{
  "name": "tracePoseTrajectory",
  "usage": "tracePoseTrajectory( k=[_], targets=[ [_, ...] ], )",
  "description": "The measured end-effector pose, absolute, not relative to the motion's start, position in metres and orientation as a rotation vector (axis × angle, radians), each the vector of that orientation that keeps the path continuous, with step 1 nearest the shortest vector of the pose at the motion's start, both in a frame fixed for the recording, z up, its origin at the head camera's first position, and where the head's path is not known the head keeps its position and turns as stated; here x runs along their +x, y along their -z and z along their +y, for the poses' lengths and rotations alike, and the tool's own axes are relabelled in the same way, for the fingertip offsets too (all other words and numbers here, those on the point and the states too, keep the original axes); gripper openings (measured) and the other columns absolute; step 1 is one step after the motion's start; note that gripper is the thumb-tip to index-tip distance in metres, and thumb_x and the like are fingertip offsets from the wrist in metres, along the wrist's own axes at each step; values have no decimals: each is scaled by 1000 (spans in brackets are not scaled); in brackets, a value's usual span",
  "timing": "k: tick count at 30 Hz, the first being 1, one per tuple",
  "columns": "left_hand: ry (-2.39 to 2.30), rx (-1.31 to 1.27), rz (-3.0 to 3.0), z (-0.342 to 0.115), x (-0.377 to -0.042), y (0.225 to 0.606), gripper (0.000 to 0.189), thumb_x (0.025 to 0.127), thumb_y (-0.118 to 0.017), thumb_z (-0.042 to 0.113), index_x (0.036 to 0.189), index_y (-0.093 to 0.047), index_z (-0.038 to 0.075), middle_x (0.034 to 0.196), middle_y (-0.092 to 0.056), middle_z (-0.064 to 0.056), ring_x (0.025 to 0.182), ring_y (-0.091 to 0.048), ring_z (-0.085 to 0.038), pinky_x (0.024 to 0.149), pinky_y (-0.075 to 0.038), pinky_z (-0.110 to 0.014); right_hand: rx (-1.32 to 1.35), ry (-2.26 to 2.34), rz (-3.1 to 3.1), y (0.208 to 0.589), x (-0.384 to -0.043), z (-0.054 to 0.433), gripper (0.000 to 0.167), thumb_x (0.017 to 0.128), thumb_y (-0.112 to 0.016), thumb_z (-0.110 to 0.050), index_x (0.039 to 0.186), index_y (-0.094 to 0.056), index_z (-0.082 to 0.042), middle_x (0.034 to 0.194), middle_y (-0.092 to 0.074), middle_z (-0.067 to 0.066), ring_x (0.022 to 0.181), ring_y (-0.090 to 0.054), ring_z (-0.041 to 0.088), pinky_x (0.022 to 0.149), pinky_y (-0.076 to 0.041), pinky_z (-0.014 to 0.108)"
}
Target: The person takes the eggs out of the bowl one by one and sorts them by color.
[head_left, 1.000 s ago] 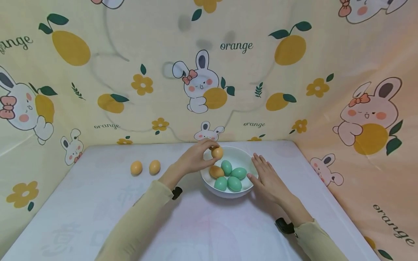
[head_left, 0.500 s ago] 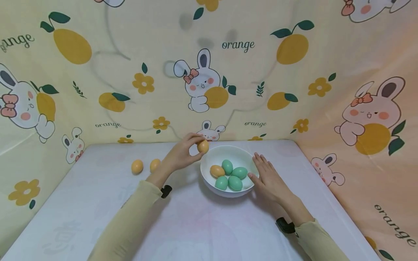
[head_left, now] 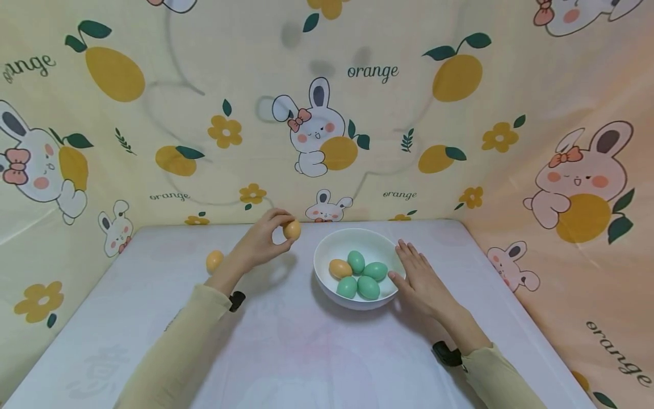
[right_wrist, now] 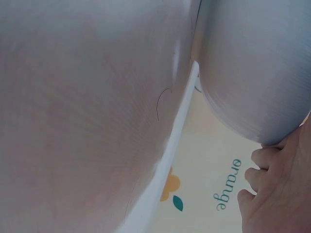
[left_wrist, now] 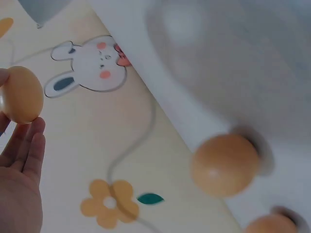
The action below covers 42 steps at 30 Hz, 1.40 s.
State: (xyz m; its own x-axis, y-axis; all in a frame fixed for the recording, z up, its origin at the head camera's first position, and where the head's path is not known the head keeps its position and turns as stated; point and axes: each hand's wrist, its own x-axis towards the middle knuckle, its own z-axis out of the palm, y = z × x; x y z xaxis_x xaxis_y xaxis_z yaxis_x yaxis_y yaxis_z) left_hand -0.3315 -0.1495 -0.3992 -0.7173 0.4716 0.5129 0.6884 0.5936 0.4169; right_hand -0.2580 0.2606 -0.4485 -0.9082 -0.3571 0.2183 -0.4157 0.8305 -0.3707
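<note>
My left hand (head_left: 258,241) pinches a light-orange egg (head_left: 292,229) between thumb and fingers, above the table to the left of the bowl. In the left wrist view the same held egg (left_wrist: 23,94) shows at the left edge. A white bowl (head_left: 327,287) holds one orange egg (head_left: 339,268) and several green eggs (head_left: 369,288). Against the bowl's right side rests my right hand (head_left: 421,284), its fingers straight. One more orange egg (head_left: 214,261) lies on the table beside my left wrist. The left wrist view also shows a second table egg (left_wrist: 272,225), hidden in the head view.
A white cloth covers the table (head_left: 306,352). Behind it and along both sides hangs a cream curtain (head_left: 245,68) printed with rabbits, oranges and flowers. The table's back edge runs just beyond the bowl and the left hand.
My left hand has carried the orange egg from over the bowl leftward, out past the rim. The right hand stays against the bowl. The eggs inside have not moved.
</note>
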Motion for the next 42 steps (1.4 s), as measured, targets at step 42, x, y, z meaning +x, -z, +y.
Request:
tracePoseTrajectory(
  k=[42],
  targets=[
    [498,-898,-2887,-219,-328,439,42,88,-80,17,124,-69,-3,126,-65,-21,120,-61,-40,105,-50,-55,596,-619,-2872,450,-259,261,76,110,-43,-47,162,-22,4,172,-13,19,158,-9,42,126,-11,61]
  ],
)
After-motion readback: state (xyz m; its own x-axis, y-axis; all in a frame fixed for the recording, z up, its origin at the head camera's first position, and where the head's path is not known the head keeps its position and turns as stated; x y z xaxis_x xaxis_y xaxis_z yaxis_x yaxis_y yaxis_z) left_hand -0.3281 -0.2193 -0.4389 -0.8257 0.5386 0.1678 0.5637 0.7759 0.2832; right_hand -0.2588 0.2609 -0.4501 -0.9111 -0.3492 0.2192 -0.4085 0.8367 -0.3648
